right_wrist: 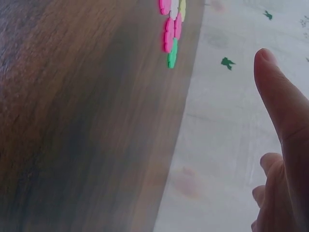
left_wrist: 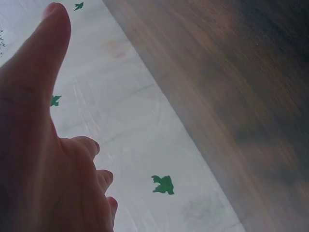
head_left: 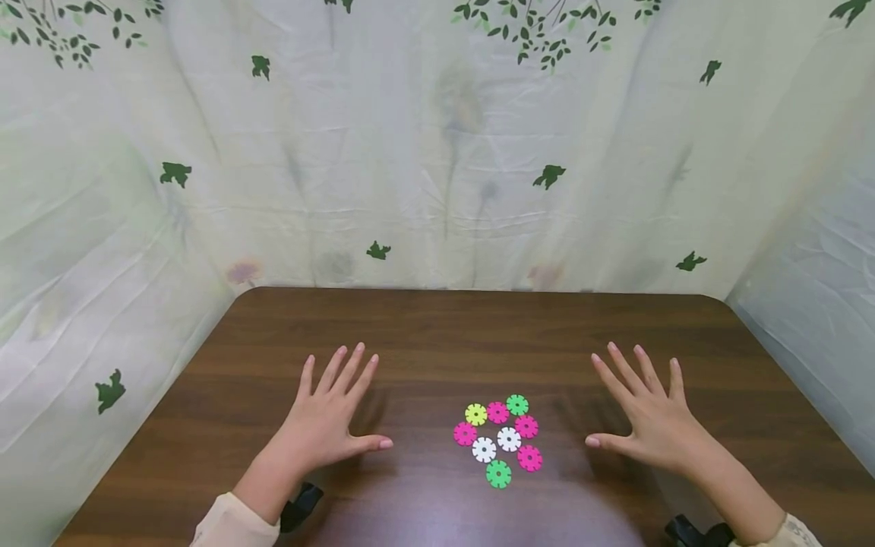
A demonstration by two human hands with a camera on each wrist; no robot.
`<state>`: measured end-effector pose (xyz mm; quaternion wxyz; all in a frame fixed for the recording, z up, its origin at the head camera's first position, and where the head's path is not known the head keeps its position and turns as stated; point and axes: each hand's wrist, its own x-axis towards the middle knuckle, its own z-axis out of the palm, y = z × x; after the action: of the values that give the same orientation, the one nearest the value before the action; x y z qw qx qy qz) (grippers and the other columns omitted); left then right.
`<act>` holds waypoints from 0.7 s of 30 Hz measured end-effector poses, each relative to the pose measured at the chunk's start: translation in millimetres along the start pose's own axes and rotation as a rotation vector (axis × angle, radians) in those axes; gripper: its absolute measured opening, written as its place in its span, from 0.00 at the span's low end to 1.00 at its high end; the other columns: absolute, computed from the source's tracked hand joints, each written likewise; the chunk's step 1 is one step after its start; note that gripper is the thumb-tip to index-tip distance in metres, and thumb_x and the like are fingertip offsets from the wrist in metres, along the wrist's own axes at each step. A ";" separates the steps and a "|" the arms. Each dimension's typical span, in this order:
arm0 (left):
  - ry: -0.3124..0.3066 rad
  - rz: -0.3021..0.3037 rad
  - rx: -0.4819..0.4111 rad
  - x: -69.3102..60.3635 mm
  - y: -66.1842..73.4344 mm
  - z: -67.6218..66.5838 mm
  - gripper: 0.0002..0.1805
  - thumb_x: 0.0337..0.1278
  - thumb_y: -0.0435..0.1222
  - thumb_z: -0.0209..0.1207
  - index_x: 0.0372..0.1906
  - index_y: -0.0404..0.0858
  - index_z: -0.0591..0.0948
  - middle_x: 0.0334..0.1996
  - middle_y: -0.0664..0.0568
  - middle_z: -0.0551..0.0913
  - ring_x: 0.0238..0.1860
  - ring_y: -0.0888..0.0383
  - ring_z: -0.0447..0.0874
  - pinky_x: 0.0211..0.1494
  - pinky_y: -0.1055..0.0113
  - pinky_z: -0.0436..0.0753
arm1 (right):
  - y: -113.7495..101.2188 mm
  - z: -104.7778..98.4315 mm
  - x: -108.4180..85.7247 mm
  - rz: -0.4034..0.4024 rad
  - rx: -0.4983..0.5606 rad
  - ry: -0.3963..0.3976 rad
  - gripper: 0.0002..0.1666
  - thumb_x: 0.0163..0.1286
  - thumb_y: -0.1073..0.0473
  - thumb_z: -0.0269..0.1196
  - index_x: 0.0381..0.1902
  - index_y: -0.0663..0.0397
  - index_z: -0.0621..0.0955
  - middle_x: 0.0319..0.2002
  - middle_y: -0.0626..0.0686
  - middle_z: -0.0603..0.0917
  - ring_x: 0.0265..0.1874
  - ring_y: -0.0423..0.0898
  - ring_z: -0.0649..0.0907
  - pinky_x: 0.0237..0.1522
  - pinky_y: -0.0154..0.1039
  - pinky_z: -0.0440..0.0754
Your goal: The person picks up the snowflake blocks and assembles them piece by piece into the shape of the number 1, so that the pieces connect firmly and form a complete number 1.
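Observation:
Several notched plastic discs lie in a loose cluster a little right of the table's middle: a yellow disc [head_left: 475,414], two green discs [head_left: 498,474], two white discs [head_left: 484,450] and several pink discs [head_left: 529,458]. Left of them is my left hand [head_left: 328,425], fingers straight and spread, thumb pointing toward the cluster. On the opposite side my right hand [head_left: 652,425] is spread the same way. Neither hand touches a disc. The right wrist view catches part of the cluster at its top edge, including a green disc [right_wrist: 172,54]; the left wrist view has no discs.
Everything lies on a dark brown wooden table [head_left: 424,327] with rounded far corners. A pale curtain [head_left: 410,152] printed with green leaves and birds hangs behind it and along both sides. Dark straps [head_left: 301,507] circle the wrists.

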<state>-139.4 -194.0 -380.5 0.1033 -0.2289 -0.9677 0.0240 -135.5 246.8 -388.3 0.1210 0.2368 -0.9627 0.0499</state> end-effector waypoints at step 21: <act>0.277 0.216 -0.230 14.6 23.8 8.3 0.55 0.41 0.67 0.52 0.68 0.35 0.52 0.68 0.48 0.52 0.65 0.49 0.52 0.63 0.52 0.52 | -11.4 7.7 19.7 -0.185 0.286 0.153 0.56 0.46 0.38 0.68 0.68 0.49 0.56 0.66 0.53 0.57 0.64 0.55 0.57 0.62 0.54 0.37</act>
<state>-143.4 -166.2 -388.0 0.2053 -0.3428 -0.9104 -0.1072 -148.7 226.8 -390.2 0.1631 0.3347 -0.9078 0.1929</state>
